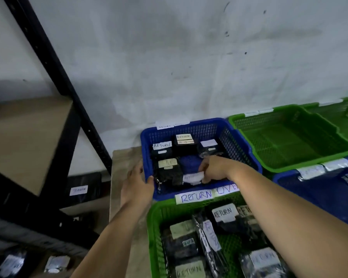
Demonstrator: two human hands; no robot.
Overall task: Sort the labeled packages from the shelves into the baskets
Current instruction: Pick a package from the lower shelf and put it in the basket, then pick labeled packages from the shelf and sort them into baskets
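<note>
A blue basket (237, 141) tagged "RETURN OVER…" on its front rim holds several black packages with white labels. My right hand (215, 169) reaches inside it and grips a black package with a white label (192, 177) near the front wall. My left hand (138, 183) holds the basket's front left corner, fingers over the rim. In front of it, a green basket (155, 233) holds several black packages labeled "RETURN".
An empty green basket (289, 141) stands to the right, another blue basket (317, 189) in front of that. A black metal shelf (54, 73) stands at left with labeled black packages (82, 189) on its lower levels. A white wall rises behind the baskets.
</note>
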